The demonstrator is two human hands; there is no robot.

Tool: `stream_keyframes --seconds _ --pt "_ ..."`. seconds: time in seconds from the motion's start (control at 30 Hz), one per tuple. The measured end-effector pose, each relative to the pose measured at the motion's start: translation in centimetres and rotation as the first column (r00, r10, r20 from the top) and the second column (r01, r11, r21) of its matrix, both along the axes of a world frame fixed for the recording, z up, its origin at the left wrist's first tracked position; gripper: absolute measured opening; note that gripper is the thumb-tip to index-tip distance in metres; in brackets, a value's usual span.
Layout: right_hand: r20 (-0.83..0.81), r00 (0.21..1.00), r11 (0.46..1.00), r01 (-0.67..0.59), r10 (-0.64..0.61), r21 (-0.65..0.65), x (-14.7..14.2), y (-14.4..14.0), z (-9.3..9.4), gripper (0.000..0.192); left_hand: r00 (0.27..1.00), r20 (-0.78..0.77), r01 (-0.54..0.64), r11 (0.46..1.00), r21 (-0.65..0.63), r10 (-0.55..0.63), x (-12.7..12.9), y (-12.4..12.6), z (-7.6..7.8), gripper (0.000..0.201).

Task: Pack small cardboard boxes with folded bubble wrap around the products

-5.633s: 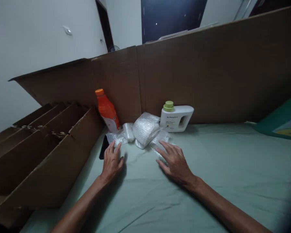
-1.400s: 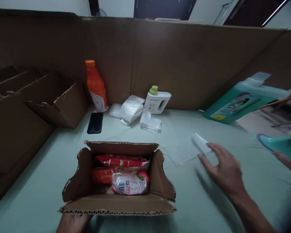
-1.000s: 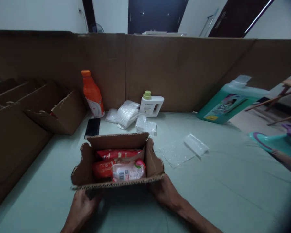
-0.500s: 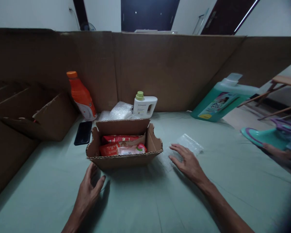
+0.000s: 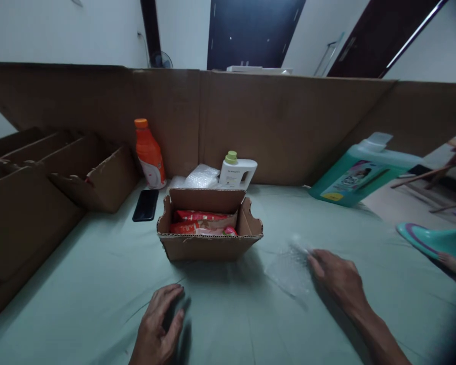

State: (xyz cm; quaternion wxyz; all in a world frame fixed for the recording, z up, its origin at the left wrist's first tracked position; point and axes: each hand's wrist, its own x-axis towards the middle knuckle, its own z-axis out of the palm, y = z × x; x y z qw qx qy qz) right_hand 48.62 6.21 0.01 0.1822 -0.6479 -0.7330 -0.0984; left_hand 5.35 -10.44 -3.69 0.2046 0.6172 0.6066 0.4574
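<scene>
Ahead of both hands sits the open cardboard box (image 5: 210, 234) — packets inside. The right hand (image 5: 336, 276) lies flat, seemingly pinning the blurred bubble wrap sheet (image 5: 289, 266); a flat slide avoids creasing. The left hand (image 5: 158, 327) rests empty, relaxed.

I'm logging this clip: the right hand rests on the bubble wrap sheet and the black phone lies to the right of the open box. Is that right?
Not quite. The head view shows the black phone lying to the left of the open box, below the orange bottle. The right hand does rest on the bubble wrap sheet.
</scene>
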Motion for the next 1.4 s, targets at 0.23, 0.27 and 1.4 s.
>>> stream_keyframes --seconds 0.23,0.27,1.4 --pt "-0.434 0.845 0.933 -0.359 0.313 -0.026 -8.0 -9.9 4.6 0.025 0.951 0.247 0.255 0.925 -0.282 -0.187 3.7 -1.0 0.4 0.089" --pt "-0.492 0.797 0.903 -0.427 0.35 -0.049 -9.6 -10.7 5.3 0.023 0.949 0.251 0.258 0.928 -0.271 -0.19 4.3 -0.8 0.5 0.098" --pt "-0.132 0.73 0.717 -0.683 0.67 -0.14 -20.3 -9.9 -1.0 0.036 0.723 -0.605 0.262 0.943 -0.207 -0.334 -1.8 1.1 2.1 0.049"
